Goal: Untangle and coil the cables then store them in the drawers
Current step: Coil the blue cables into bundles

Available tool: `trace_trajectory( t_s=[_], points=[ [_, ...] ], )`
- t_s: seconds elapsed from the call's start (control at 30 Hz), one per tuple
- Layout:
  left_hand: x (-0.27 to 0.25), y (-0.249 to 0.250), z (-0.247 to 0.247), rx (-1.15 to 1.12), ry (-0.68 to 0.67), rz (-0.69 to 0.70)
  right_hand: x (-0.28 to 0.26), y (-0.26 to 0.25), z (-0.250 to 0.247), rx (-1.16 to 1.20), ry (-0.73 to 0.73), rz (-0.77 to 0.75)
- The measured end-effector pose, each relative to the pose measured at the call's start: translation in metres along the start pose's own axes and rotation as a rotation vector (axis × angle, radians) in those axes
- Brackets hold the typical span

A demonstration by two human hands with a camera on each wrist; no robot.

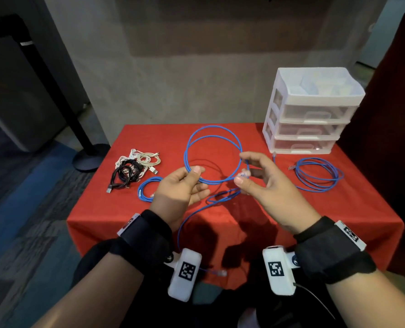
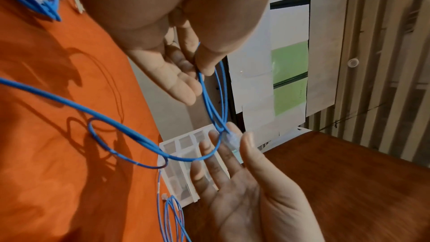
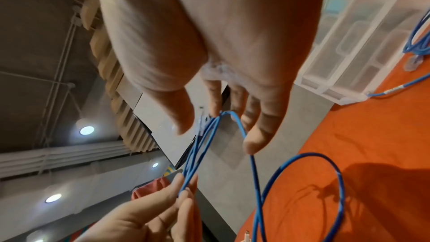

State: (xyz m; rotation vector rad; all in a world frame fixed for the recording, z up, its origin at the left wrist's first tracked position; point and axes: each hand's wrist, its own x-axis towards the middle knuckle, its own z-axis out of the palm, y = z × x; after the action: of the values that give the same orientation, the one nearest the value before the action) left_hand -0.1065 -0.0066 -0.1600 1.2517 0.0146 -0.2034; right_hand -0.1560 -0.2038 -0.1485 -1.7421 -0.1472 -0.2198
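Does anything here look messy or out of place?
Yes: the tail of the blue cable being coiled hangs off the table's front edge, and the black and white cables lie tangled at the left.

Both forearms are reaching forward with banded wrists raised, the left hand (image 1: 181, 185) turning palm-up and pinching between thumb and fingertips, while the right hand (image 1: 260, 183) is facing it, its thumb and forefinger closing in a pinch and its other fingers spreading loosely

red-clothed table (image 1: 338, 209) bears cable bundles (image 1: 135, 170) and drawer unit (image 1: 310, 114).
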Motion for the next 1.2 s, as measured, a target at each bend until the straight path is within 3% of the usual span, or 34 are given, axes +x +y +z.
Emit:
trace_trajectory(
  t_s=[0.27,0.43,0.53,0.63,0.8,0.9,1.07,1.2],
  points=[
    [-0.008,0.002,0.001,-0.075,-0.090,-0.029,0.002,0.008,0.001,-0.358,0.299,0.084],
    [-0.014,0.001,0.007,-0.056,-0.190,-0.054,0.002,0.000,0.009,0.280,0.098,0.194],
    [-0.017,0.002,0.009,-0.051,-0.255,-0.067,0.004,-0.004,0.009,0.361,0.142,0.202],
    [-0.016,0.002,0.009,-0.055,-0.214,-0.052,0.005,-0.008,0.008,0.455,0.153,0.187],
    [-0.009,0.003,0.007,-0.132,-0.088,-0.077,-0.006,-0.017,-0.004,0.709,-0.171,0.168],
    [-0.010,0.004,0.004,-0.156,-0.079,-0.098,-0.011,-0.016,-0.010,0.728,-0.269,0.138],
    [-0.011,-0.001,0.005,-0.176,-0.023,-0.114,-0.012,-0.011,-0.003,0.662,-0.205,0.128],
    [-0.014,-0.001,0.006,-0.149,-0.054,-0.063,-0.004,-0.011,0.003,0.516,0.081,0.147]
  ],
)
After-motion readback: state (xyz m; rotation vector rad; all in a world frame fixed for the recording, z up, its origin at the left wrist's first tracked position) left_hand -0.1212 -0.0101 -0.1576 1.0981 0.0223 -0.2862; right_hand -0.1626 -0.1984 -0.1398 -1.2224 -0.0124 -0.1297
